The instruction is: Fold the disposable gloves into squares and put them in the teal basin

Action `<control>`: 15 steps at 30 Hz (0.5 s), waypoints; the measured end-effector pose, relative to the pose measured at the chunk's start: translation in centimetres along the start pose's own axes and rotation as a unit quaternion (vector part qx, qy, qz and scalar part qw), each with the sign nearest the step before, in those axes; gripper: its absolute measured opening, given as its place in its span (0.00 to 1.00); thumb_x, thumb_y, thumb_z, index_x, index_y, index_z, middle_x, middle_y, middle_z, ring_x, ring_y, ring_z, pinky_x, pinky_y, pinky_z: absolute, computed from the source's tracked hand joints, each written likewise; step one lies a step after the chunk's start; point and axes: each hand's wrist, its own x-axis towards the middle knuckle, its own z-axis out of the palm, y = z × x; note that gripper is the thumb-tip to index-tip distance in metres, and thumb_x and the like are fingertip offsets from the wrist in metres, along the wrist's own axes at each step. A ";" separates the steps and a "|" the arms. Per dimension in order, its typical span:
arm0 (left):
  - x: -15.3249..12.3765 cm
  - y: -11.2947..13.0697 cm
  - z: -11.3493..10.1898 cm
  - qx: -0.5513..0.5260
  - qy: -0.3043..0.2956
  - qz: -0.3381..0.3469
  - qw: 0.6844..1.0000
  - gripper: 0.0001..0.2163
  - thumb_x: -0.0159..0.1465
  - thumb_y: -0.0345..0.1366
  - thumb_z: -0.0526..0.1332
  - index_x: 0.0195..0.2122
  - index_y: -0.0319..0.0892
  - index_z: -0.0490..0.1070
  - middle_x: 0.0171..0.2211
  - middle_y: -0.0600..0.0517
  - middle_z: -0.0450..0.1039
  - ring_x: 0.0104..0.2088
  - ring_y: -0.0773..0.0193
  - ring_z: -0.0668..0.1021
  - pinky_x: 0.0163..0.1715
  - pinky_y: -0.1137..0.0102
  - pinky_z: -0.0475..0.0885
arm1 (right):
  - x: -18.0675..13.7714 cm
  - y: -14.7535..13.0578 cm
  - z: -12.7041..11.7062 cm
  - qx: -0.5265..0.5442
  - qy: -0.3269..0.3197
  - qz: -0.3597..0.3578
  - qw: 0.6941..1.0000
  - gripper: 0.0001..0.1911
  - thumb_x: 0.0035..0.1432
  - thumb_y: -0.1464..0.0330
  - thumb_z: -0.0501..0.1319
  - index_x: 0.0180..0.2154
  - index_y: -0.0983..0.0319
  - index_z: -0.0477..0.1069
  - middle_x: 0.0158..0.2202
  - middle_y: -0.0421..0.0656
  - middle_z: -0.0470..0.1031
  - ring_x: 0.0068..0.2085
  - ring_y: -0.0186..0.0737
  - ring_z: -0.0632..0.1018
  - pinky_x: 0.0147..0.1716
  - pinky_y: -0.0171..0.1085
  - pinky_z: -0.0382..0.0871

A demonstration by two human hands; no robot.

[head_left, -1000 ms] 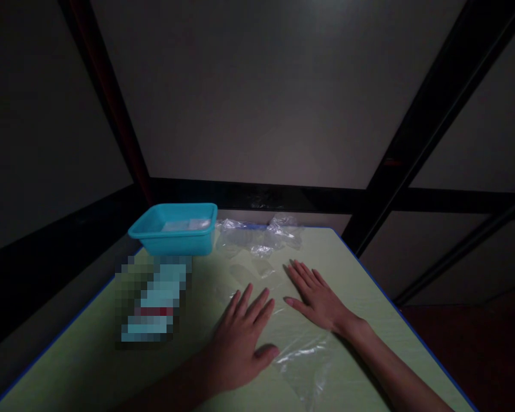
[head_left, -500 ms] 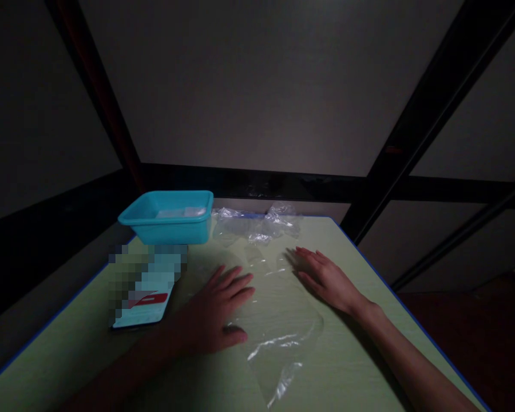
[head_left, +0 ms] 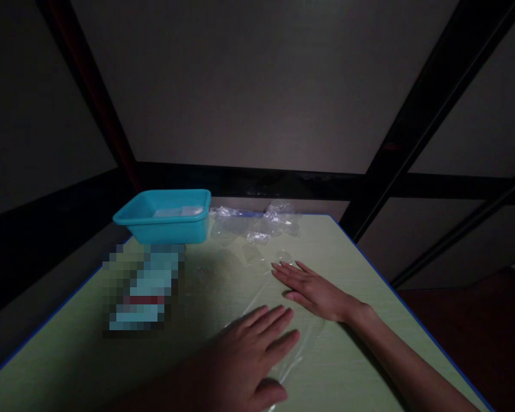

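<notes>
Left hand [head_left: 249,360]: we hold it palm down, well to the near right of the basin [head_left: 175,230], its forearm [head_left: 167,383] slanting in low; fingers nearly straight and slightly parted, thumb set off, gripping nothing. We cannot tell whether it presses the film [head_left: 309,337].
Right hand [head_left: 313,290]: we have it flat, palm down, right of the basin and nearer us; fingers stretched out, a little apart, nothing grasped; its forearm [head_left: 395,352] slopes back toward us.
Film: clear, thin, between and under our hands, to the basin's near right.
Crumpled plastic [head_left: 260,226]: just right of the basin.
Pixelated item [head_left: 148,289]: just on the basin's near side.
</notes>
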 end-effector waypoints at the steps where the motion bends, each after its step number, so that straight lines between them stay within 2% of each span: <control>1: -0.1 0.0 -0.2 -0.002 -0.002 0.004 1.000 0.31 0.61 0.42 0.58 0.62 0.43 0.48 0.64 0.43 0.39 0.63 0.52 0.46 0.60 0.55 0.47 | 0.0 0.1 0.1 0.001 -0.001 0.000 1.000 0.26 0.65 0.60 0.45 0.62 0.58 0.46 0.64 0.44 0.47 0.64 0.41 0.49 0.61 0.51 0.40; 5: -0.2 0.0 -0.4 -0.005 0.001 0.028 1.000 0.28 0.62 0.45 0.56 0.62 0.46 0.50 0.64 0.43 0.42 0.63 0.49 0.48 0.58 0.53 0.51 | 0.0 0.1 0.0 -0.011 0.000 -0.002 1.000 0.26 0.65 0.59 0.45 0.62 0.58 0.47 0.63 0.45 0.49 0.64 0.42 0.50 0.61 0.51 0.41; 8: -0.3 -0.2 0.2 -0.004 0.046 0.060 0.997 0.29 0.59 0.43 0.59 0.60 0.42 0.53 0.62 0.42 0.49 0.61 0.48 0.55 0.58 0.52 0.52 | 0.0 -0.4 -0.4 -0.046 0.029 -0.011 0.998 0.25 0.64 0.60 0.47 0.60 0.62 0.53 0.63 0.49 0.52 0.62 0.45 0.54 0.59 0.52 0.47; 10: -0.5 -0.6 0.7 -0.014 0.136 0.040 0.990 0.23 0.60 0.37 0.58 0.56 0.40 0.60 0.58 0.42 0.60 0.58 0.51 0.63 0.56 0.55 0.56 | -0.1 -1.1 -0.8 -0.068 0.070 -0.031 0.995 0.21 0.64 0.63 0.47 0.55 0.64 0.61 0.59 0.50 0.60 0.59 0.46 0.61 0.57 0.51 0.53; 12: -0.6 -1.3 0.9 -0.047 0.252 -0.017 0.966 0.14 0.61 0.31 0.54 0.48 0.39 0.66 0.49 0.43 0.70 0.50 0.57 0.71 0.51 0.61 0.64 | -0.4 -2.3 -1.0 -0.067 0.107 -0.064 0.990 0.16 0.64 0.64 0.48 0.45 0.64 0.70 0.48 0.49 0.71 0.49 0.44 0.70 0.49 0.46 0.63; 14: -0.5 -2.3 0.7 -0.101 0.344 -0.072 0.931 0.10 0.60 0.27 0.51 0.39 0.39 0.69 0.39 0.46 0.74 0.41 0.62 0.75 0.43 0.68 0.69 | -0.7 -3.7 -0.9 -0.050 0.111 -0.117 0.986 0.17 0.63 0.60 0.49 0.36 0.64 0.71 0.37 0.46 0.73 0.39 0.41 0.72 0.39 0.42 0.67; 15: -0.4 -2.8 0.5 -0.130 0.371 -0.088 0.915 0.09 0.60 0.27 0.50 0.35 0.39 0.70 0.35 0.47 0.74 0.38 0.63 0.75 0.39 0.70 0.70 | -0.8 -4.5 -0.7 -0.043 0.099 -0.156 0.982 0.18 0.61 0.57 0.51 0.33 0.64 0.71 0.35 0.45 0.72 0.36 0.40 0.71 0.36 0.40 0.67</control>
